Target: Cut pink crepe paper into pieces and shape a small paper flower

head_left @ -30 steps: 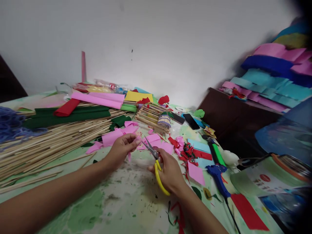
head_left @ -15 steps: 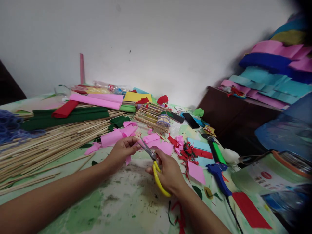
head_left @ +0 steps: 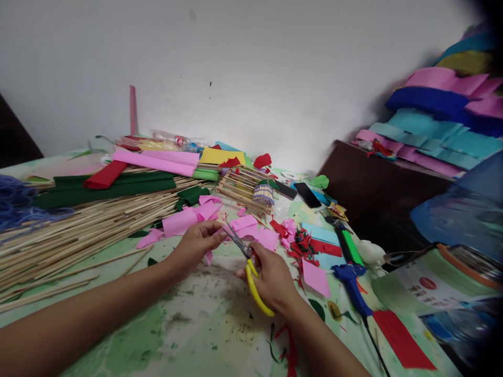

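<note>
My right hand point(head_left: 271, 275) is wrapped round a pair of scissors point(head_left: 253, 283) with yellow handles, its metal blades pointing up and left. The blade tips reach the fingertips of my left hand point(head_left: 200, 243). That hand pinches a small pink piece point(head_left: 209, 257), mostly hidden by the fingers; whether it is paper or felt I cannot tell. Just beyond both hands lie larger crumpled pink pieces point(head_left: 178, 222). To the right are a heap of red and dark green snippets point(head_left: 302, 243) and a flat pink square point(head_left: 316, 278).
Many thin wooden sticks point(head_left: 98, 230) cover the left side, by dark green rolls point(head_left: 113, 187). Behind stands a small stick frame point(head_left: 239, 188). On the right are a phone point(head_left: 307, 195), a blue glue gun point(head_left: 351, 283) with its cord, a red sheet point(head_left: 403, 340) and a large jar point(head_left: 416, 285).
Both hands stay almost in place. The small pink piece under the left fingers has shifted slightly. The view has moved very little.
</note>
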{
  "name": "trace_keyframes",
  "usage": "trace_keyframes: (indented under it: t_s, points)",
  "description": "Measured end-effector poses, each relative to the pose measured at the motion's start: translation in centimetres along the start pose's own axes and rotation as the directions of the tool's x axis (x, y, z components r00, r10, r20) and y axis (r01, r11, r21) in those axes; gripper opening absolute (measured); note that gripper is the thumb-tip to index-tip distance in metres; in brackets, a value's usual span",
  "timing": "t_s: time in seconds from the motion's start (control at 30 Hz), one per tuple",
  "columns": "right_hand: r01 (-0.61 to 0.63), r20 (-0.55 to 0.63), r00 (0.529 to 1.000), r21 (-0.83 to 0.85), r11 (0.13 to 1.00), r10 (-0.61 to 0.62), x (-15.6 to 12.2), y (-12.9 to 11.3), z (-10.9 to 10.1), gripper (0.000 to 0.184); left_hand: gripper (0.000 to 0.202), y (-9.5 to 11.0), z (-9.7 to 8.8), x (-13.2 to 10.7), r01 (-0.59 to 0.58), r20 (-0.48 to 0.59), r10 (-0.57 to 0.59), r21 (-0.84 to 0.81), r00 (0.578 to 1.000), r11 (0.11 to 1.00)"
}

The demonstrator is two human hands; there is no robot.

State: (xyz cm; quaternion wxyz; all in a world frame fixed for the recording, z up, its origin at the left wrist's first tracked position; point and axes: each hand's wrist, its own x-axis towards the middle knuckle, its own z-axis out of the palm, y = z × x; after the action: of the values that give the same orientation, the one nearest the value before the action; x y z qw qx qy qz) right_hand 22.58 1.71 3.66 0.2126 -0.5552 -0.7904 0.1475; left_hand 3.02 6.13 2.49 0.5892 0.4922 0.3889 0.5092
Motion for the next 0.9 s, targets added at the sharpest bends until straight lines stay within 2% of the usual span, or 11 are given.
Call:
trace_keyframes:
  t_s: [0.27,0.37,0.6,0.9]
  points:
    - [-0.039,-0.02,0.999,0.047,0.998,0.04,0.06,0.21,0.12,0.046,0.009,0.0,0.36,0.28,0.113,0.015,-0.114,-0.283,0.993,0.953]
    - [-0.071,-0.037,0.997,0.051,0.996,0.073,0.07,0.33,0.14,0.044,0.007,0.15,0.49,0.3,0.142,0.022,-0.142,-0.317,0.99,0.938]
    - [-0.114,-0.056,0.991,0.084,0.99,0.119,0.17,0.38,0.04,0.045,0.015,0.65,0.8,0.32,0.154,-0.063,-0.19,-0.371,0.98,0.916]
    - [-0.138,-0.07,0.987,0.118,0.983,0.147,0.27,0.28,0.08,0.044,0.015,0.29,0.66,0.38,0.132,-0.078,-0.173,-0.376,0.982,0.917]
